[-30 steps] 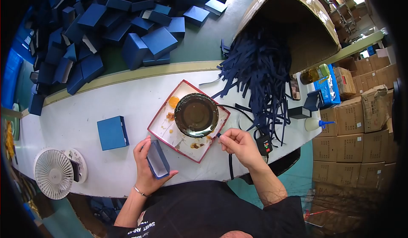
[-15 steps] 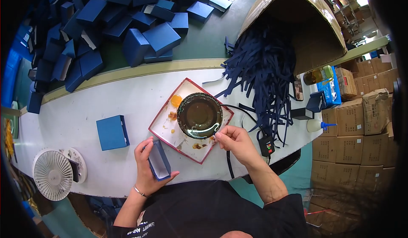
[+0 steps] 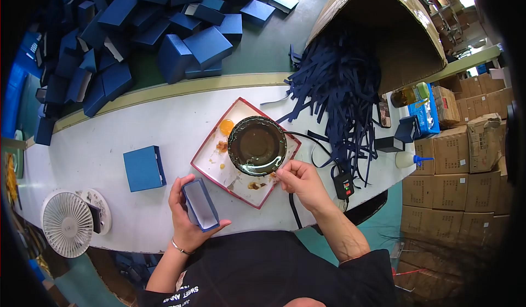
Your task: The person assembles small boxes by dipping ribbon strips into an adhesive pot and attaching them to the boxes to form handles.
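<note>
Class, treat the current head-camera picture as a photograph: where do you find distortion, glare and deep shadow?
Head view: the pale rail bows, likely wide-lens distortion; corners fall to black; bright glints lie along the near side of the dark bowl; the large carton's inside is in shadow.

A pale-lined, open blue box (image 3: 201,205) rests in the left hand (image 3: 185,222); a round dark pot (image 3: 257,146) stands nearby.

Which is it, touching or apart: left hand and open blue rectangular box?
Touching: the head view shows the left hand cupping the open blue rectangular box.
</note>
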Available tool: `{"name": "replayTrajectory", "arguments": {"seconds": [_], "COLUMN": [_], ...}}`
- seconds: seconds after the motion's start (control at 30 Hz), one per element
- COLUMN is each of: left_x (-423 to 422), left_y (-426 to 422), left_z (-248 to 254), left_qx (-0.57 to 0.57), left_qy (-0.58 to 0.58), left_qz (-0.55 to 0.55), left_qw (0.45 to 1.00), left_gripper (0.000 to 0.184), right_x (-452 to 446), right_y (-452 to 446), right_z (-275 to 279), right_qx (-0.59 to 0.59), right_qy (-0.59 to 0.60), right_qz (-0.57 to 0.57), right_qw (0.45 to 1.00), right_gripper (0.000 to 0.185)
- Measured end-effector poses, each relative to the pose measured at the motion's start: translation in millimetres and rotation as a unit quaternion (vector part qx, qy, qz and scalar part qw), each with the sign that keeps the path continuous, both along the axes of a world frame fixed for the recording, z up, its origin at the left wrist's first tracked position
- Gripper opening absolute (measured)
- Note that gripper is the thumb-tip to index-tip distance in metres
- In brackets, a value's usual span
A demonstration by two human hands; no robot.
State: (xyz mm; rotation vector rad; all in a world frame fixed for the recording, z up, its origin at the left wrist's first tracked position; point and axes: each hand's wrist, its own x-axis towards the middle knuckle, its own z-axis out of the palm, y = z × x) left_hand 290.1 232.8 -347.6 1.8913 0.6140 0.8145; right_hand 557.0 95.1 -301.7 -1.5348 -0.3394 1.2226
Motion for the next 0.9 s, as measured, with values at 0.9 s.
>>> {"name": "replayTrajectory", "arguments": {"seconds": [0.9], "left_x": [36.7], "left_y": [-12.3], "left_z": [74.3], "left_qx": [0.290], "left_qy": [0.013], "left_qz": [-0.019], "left_qw": [0.957], "left_gripper": [0.061], "right_x": [-75.4], "right_y": [-3.9], "right_z": [73.4], "right_qx": [0.064], "right_qy": [-0.322], "right_qz": [0.164], "right_qw": [0.930], "right_gripper": [0.014]}}
